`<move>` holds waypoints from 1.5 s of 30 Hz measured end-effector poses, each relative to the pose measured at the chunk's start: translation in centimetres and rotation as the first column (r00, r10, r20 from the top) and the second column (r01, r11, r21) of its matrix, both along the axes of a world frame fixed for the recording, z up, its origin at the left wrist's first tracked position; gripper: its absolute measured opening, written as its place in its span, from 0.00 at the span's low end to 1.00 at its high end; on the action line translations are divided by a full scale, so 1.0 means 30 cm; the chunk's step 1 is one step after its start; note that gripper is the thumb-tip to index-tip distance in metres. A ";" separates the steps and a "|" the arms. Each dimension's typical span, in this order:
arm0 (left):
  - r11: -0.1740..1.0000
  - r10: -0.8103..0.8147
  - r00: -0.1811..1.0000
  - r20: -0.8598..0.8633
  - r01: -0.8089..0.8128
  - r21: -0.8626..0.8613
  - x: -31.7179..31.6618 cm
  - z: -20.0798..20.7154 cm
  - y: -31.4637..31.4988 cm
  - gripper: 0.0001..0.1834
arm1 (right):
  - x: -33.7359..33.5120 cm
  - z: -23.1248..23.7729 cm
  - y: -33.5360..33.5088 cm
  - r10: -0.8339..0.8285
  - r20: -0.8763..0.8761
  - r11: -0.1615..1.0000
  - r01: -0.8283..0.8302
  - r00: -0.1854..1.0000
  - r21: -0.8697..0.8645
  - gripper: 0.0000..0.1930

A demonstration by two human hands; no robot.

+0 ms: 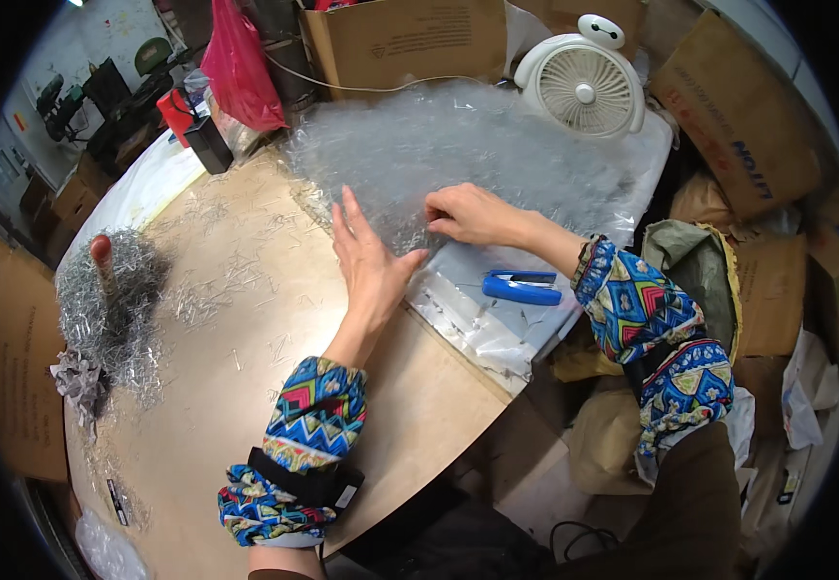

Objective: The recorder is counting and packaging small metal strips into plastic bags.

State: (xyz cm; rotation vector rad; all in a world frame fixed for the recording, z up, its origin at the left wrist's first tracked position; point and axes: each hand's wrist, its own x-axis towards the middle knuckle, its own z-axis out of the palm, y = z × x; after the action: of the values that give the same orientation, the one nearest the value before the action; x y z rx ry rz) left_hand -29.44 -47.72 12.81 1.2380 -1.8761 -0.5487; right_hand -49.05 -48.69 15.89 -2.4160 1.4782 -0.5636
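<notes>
A small, cluttered workshop, it seems: plain brown cardboard cartons (pixel 729 116) crowd a rounded tan wood-like counter (pixel 419 406) bearing tangled heaps of thin silvery slivers (pixel 130 329).

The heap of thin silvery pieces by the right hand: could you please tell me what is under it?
A pale, shiny surface shows past the right edge of the heap. What lies beneath its middle is covered and cannot be seen.
</notes>
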 end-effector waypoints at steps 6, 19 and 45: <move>0.960 -0.099 0.984 0.150 0.055 0.274 0.085 0.045 0.048 0.55 | -0.017 0.141 0.060 -0.097 0.120 0.920 0.043 0.988 0.389 0.10; 0.999 -0.003 0.981 0.194 -0.007 0.052 0.057 -0.030 0.032 0.48 | 0.036 0.100 0.272 -0.036 -0.095 0.983 0.053 0.995 0.175 0.14; 0.982 -0.185 0.983 -0.007 0.185 -0.041 -0.040 -0.003 0.017 0.24 | -0.072 0.030 0.540 -0.067 -0.193 0.991 0.042 0.979 -0.130 0.21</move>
State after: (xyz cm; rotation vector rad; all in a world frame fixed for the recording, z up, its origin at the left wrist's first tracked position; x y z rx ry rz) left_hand -30.65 -47.22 12.72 1.0385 -1.9959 -0.6120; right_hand -51.22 -32.49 16.79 -2.5997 1.6370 -0.4518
